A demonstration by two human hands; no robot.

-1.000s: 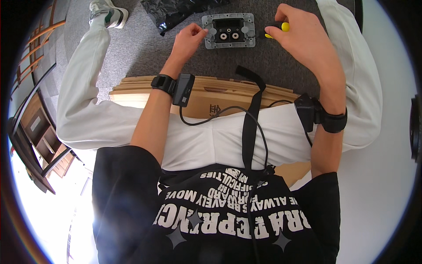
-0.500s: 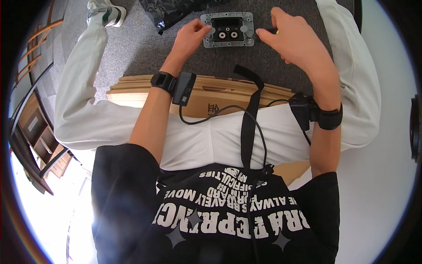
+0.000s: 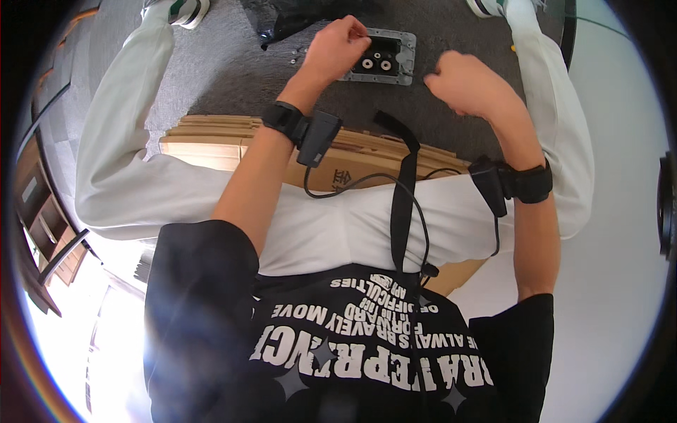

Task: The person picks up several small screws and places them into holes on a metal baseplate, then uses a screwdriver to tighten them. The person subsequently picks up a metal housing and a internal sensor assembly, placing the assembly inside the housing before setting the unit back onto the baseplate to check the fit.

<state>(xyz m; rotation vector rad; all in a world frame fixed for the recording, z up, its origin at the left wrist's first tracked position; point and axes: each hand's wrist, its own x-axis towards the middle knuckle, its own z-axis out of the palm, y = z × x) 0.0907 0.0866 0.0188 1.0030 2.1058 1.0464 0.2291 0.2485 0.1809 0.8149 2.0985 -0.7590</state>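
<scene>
My left hand (image 3: pixel 351 44) reaches over the left part of a grey plate (image 3: pixel 405 55) with a black centre panel (image 3: pixel 381 44) and two round white-ringed fittings. Its thumb and fingertips are pinched together, and whatever they may grip is hidden. Just right of the plate, my right hand (image 3: pixel 458 84) has its fingers curled, their contents hidden by the back of the hand. Several small shiny pieces (image 3: pixel 293 61) lie on the carpet to the left. Black devices are strapped to both forearms.
Crumpled black plastic (image 3: pixel 275 21) lies at the top left. Flattened cardboard (image 3: pixel 218 148) lies by my legs, crossed by a loose black strap (image 3: pixel 405 176) and cable. A small yellow item (image 3: pixel 513 48) sits near my right shoe (image 3: pixel 490 7). Wooden furniture (image 3: pixel 42 204) stands at the left.
My left hand has moved up and right over the plate. My right hand has moved lower, and the yellow-handled tool seen in it earlier no longer shows there.
</scene>
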